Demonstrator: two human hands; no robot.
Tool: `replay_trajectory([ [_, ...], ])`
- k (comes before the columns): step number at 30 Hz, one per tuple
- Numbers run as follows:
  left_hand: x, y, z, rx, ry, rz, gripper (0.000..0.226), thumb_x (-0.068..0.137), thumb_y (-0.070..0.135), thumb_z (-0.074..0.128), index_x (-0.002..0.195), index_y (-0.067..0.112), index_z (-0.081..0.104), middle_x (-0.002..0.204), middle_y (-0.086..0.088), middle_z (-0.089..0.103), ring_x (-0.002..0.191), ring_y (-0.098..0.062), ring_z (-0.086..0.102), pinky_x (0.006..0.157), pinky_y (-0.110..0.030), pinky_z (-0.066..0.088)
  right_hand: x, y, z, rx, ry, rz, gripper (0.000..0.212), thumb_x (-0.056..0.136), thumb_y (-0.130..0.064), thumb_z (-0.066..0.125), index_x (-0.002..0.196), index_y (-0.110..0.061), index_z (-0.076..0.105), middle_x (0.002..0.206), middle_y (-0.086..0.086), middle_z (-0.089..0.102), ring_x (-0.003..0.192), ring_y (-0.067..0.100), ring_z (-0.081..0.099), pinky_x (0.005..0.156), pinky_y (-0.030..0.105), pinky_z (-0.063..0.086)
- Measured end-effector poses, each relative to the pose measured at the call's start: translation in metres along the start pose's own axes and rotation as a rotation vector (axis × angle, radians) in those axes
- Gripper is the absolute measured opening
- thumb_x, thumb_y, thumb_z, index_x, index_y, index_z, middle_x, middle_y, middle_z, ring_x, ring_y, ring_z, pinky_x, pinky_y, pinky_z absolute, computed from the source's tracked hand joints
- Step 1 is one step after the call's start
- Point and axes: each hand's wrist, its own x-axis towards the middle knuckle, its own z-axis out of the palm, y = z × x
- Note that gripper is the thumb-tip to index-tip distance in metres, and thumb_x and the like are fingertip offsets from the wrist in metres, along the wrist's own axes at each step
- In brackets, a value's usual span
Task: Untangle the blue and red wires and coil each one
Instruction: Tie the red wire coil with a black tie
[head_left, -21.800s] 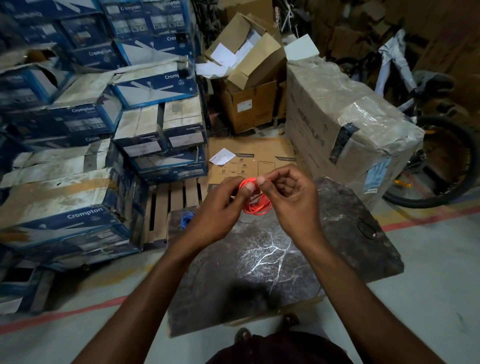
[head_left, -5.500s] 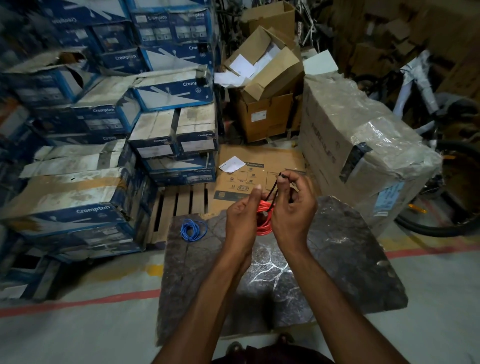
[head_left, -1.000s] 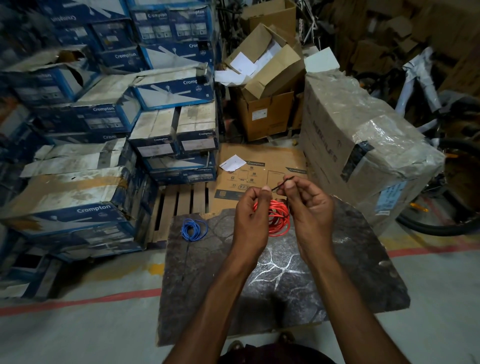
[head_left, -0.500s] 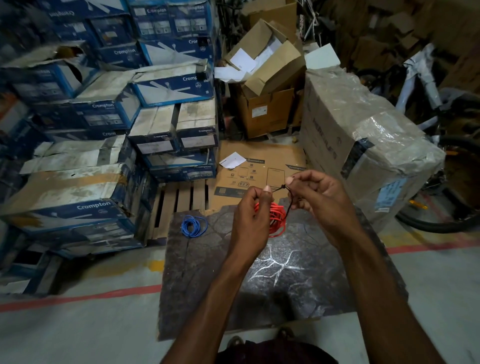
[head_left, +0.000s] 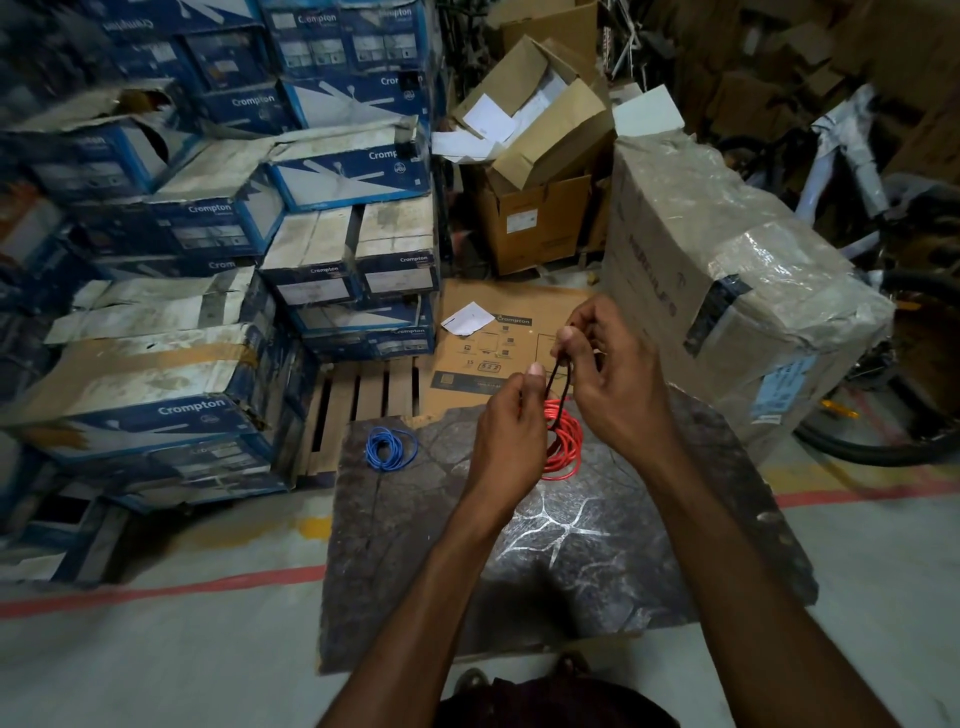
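Slippage risk: left hand (head_left: 511, 441) grips coiled red wire (head_left: 566, 447); right hand (head_left: 613, 384) pinches thin black tie (head_left: 557, 371) at twelve o'clock; loops may spring loose.

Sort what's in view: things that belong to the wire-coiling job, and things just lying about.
Job: red coil, held by left hand; black tie, pinched by right hand; blue coil on the slab.
Lying about: Crompton boxes, open carton, wrapped box, pallet, bicycle.

dark mottled stone slab (head_left: 649, 561), rough wooden pallet (head_left: 358, 400), matt cardboard boxes (head_left: 540, 223), one plastic-wrapped carton (head_left: 727, 270).
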Motion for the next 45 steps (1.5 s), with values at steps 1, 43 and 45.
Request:
replay_trajectory([
  [1, 0.001, 0.000, 0.000, 0.002, -0.001, -0.008, 0.063, 0.095, 0.071, 0.028, 0.083, 0.015, 0.054, 0.070, -0.015, 0.059, 0.065, -0.027, 0.058, 0.070, -0.055, 0.050, 0.000, 0.000, 0.002, -0.019, 0.000, -0.016, 0.010, 0.106, -0.011, 0.052, 0.096, -0.008, 0.054, 0.076, -0.006, 0.065, 0.072, 0.006, 0.065, 0.065, 0.019, 0.047],
  [43, -0.006, -0.001, -0.007, -0.125, -0.189, -0.222, 0.025, 0.098, 0.028, 0.049, 0.078, 0.025, 0.064, 0.057, 0.019, 0.055, 0.061, -0.004, 0.047, 0.057, -0.025, 0.036, 0.005, 0.058, -0.016, -0.012, 0.090, 0.326, 0.012, 0.096, -0.025, 0.070, 0.087, -0.017, 0.066, 0.066, -0.010, 0.051, 0.060, 0.012, 0.045, 0.062, 0.030, 0.038],
  [45, -0.006, 0.000, -0.005, -0.125, -0.191, -0.236, 0.025, 0.098, 0.028, 0.048, 0.081, 0.018, 0.063, 0.062, 0.015, 0.053, 0.062, -0.007, 0.046, 0.060, -0.027, 0.037, 0.005, 0.065, -0.013, -0.018, 0.119, 0.356, 0.013, 0.095, -0.027, 0.069, 0.087, -0.018, 0.065, 0.070, -0.010, 0.054, 0.063, 0.013, 0.048, 0.064, 0.032, 0.041],
])
